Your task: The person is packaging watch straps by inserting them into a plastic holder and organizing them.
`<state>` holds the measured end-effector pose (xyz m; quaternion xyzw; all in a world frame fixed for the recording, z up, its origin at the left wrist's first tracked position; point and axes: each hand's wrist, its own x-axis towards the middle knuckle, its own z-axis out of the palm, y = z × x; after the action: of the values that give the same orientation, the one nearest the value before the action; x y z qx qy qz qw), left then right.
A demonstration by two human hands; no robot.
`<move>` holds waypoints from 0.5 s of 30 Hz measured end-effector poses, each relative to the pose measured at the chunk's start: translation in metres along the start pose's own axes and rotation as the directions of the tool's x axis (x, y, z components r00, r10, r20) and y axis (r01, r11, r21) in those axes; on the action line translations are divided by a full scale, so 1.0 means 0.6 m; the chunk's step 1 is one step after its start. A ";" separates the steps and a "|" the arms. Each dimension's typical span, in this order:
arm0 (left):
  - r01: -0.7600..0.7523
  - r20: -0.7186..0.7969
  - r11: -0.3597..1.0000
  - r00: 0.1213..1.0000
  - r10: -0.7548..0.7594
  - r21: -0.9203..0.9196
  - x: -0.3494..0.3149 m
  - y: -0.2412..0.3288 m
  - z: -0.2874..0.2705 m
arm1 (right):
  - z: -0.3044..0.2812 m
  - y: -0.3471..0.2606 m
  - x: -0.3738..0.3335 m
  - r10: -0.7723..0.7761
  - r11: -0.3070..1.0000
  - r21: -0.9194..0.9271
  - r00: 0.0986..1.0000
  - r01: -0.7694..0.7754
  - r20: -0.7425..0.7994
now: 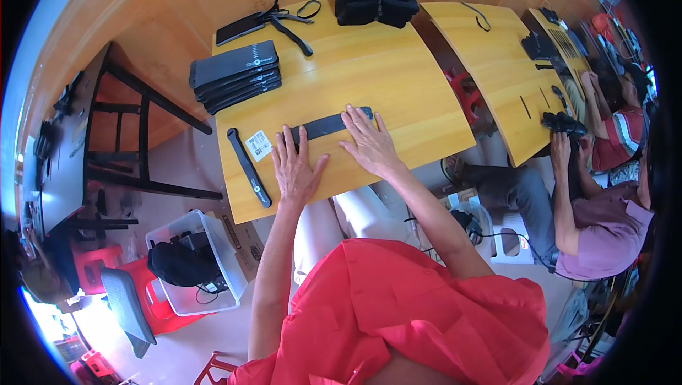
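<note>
A flat black rectangular strip of fabric-like material (323,126) lies on the yellow wooden table (415,111). The bare left hand (295,172), open and unclenched, touches its left end; the bare right hand (373,147), flat and grasping nothing, rests near its right end. Leftward lie a white paper label (258,145), a narrow black strap (249,168) and, farther back, stacked flat black pieces (234,72)

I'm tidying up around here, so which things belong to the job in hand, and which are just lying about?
Seemingly in the job:
black strip, under the left hand and right hand
perhaps the stacked black pieces and black strap nearby

Probably just lying about:
clear bin
cardboard box beside it
</note>
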<state>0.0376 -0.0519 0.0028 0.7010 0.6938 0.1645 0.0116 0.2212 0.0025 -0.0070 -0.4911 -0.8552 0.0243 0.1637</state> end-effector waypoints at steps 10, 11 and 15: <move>0.046 -0.020 0.996 0.999 -0.048 -0.080 -0.006 0.001 -0.008 | -0.018 0.041 -0.018 0.175 0.984 -0.052 0.983 -0.172 0.052; 0.094 -0.014 0.984 0.995 -0.097 -0.149 -0.005 0.003 -0.017 | -0.018 0.042 -0.017 0.174 0.984 -0.052 0.984 -0.171 0.049; 0.157 -0.200 0.898 0.946 -0.257 -0.411 -0.038 -0.021 -0.074 | -0.015 0.055 -0.022 0.260 0.956 0.154 0.965 -0.250 -0.043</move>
<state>0.0151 -0.0830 0.0367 0.5800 0.7141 0.3836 0.0812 0.2575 0.0073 -0.0088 -0.5844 -0.7750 0.0928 0.2220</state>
